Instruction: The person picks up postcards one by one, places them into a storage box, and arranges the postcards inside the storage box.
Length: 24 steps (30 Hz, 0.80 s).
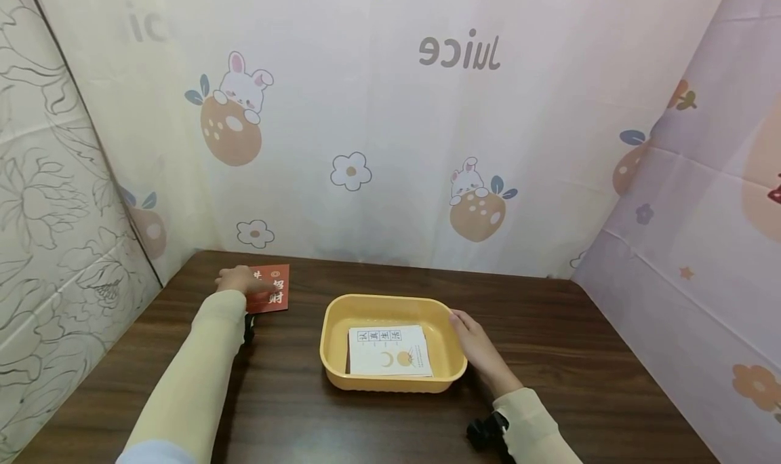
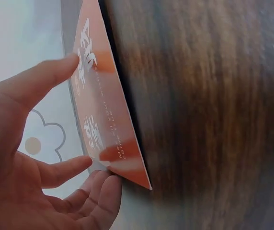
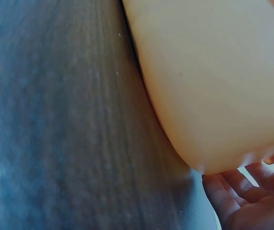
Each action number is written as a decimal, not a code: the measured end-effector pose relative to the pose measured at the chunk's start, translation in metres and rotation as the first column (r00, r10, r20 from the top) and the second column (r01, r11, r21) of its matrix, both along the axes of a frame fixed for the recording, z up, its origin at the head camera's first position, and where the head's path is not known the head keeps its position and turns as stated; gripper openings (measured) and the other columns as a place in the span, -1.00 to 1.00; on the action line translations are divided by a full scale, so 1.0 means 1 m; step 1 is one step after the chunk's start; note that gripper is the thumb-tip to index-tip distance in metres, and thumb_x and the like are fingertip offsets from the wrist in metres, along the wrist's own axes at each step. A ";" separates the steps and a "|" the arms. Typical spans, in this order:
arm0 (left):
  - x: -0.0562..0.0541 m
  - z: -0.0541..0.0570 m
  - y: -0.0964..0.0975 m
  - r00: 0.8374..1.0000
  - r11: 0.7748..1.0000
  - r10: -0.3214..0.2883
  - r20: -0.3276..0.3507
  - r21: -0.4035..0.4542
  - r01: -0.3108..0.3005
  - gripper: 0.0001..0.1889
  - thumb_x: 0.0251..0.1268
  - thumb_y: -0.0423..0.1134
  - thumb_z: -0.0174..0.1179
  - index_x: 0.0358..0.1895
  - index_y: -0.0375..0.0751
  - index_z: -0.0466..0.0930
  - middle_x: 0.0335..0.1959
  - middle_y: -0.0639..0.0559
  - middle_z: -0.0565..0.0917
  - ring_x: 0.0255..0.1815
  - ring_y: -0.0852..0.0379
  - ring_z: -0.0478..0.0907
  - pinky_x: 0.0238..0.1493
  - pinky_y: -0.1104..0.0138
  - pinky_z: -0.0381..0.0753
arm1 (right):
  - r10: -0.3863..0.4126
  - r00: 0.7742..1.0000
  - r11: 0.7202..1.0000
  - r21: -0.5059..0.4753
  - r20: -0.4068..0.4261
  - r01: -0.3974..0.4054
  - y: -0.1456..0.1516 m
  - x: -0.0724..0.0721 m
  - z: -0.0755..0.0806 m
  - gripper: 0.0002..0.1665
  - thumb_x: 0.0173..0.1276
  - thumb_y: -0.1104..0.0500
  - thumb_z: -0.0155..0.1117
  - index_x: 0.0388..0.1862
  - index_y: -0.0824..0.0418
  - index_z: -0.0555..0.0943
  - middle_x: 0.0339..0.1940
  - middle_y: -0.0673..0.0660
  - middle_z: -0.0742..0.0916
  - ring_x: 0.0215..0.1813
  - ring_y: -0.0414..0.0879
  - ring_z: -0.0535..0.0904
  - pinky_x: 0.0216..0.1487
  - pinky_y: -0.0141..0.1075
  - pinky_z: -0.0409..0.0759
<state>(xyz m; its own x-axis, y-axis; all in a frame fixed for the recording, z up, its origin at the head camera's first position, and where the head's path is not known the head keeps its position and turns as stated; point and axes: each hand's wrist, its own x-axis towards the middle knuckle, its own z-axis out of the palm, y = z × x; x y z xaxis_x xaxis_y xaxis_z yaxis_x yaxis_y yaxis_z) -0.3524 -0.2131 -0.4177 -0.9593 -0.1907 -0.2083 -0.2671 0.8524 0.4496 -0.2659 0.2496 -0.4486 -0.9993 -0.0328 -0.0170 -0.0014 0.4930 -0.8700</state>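
Note:
A red card [image 1: 277, 294] with white characters lies on the wooden table at the left. Over its left part is my left hand [image 1: 239, 279]. The left wrist view shows the thumb [image 2: 62, 69] over the card's printed face and the other fingers spread at its end. My right hand [image 1: 478, 345] is at the right end of a yellow plastic basin [image 1: 396, 384], fingers [image 3: 222, 194] resting against its outer wall near the corner. White cards [image 1: 390, 355] printed with characters, a crescent and an orange round shape lie inside the basin.
The dark wooden table [image 1: 342, 427] runs back to a patterned curtain [image 1: 390, 125]. More printed fabric closes in the left and right sides. A black wrist strap [image 1: 488, 431] is on the right wrist.

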 end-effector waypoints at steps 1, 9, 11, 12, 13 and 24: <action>0.000 0.000 0.000 1.000 1.000 0.008 0.001 0.004 -0.008 -0.11 0.18 0.15 0.33 0.22 -0.68 0.35 -0.04 -0.60 0.28 0.03 -0.45 0.29 0.02 -0.16 0.49 | 0.000 1.000 1.000 -0.002 -0.001 0.000 0.000 0.000 0.000 -0.35 0.67 -0.09 -0.19 0.47 0.34 0.32 0.36 0.40 0.49 0.21 0.13 0.54 0.18 0.02 0.53; 0.003 0.001 0.001 1.000 1.000 0.004 0.007 -0.001 -0.004 -0.10 0.11 0.11 0.41 0.19 -0.72 0.35 -0.01 -0.66 0.28 0.07 -0.50 0.34 0.06 -0.19 0.50 | 0.006 1.000 1.000 -0.019 0.003 -0.006 0.000 0.000 0.000 -0.33 0.67 -0.10 -0.19 0.48 0.36 0.29 0.37 0.41 0.47 0.24 0.16 0.51 0.22 0.07 0.49; 0.004 0.001 0.000 1.000 1.000 0.006 0.008 0.020 -0.006 -0.09 0.11 0.10 0.41 0.20 -0.72 0.32 0.01 -0.67 0.27 0.07 -0.50 0.34 0.07 -0.19 0.49 | 0.008 1.000 1.000 -0.023 -0.003 -0.008 0.001 0.000 -0.001 -0.34 0.67 -0.09 -0.19 0.48 0.36 0.29 0.37 0.41 0.48 0.25 0.16 0.51 0.22 0.06 0.49; 0.005 0.002 0.000 1.000 0.999 0.009 0.007 0.036 -0.009 -0.07 0.11 0.09 0.41 0.22 -0.73 0.30 0.02 -0.68 0.26 0.07 -0.51 0.34 0.07 -0.20 0.48 | 0.011 1.000 1.000 -0.025 -0.004 -0.011 0.001 0.000 -0.001 -0.34 0.68 -0.09 -0.19 0.48 0.36 0.29 0.36 0.40 0.48 0.24 0.16 0.51 0.22 0.06 0.49; 0.005 0.002 -0.001 1.000 0.999 0.011 0.005 0.051 -0.011 -0.06 0.11 0.08 0.42 0.23 -0.73 0.27 0.04 -0.69 0.27 0.08 -0.51 0.35 0.07 -0.20 0.48 | 0.013 1.000 1.000 -0.025 -0.006 -0.013 0.001 0.000 -0.001 -0.34 0.68 -0.09 -0.19 0.48 0.36 0.30 0.36 0.40 0.48 0.24 0.16 0.51 0.22 0.05 0.50; 0.007 -0.004 -0.003 0.995 0.981 0.085 -0.052 0.177 -0.074 0.01 0.10 -0.01 0.45 0.30 -0.74 0.07 0.12 -0.60 0.30 0.10 -0.42 0.31 0.19 -0.18 0.41 | 0.013 1.000 0.999 -0.032 -0.002 -0.013 0.001 0.001 -0.002 -0.31 0.67 -0.10 -0.20 0.49 0.38 0.27 0.39 0.42 0.45 0.29 0.19 0.48 0.27 0.10 0.44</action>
<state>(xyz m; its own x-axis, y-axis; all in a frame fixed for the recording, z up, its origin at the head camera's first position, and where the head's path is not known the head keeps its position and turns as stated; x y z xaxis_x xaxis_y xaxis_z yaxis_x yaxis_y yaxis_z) -0.3453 -0.2160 -0.4218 -0.9541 -0.2327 -0.1888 -0.2996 0.7364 0.6066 -0.2653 0.2511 -0.4507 -0.9988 -0.0463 -0.0142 -0.0089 0.4644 -0.8856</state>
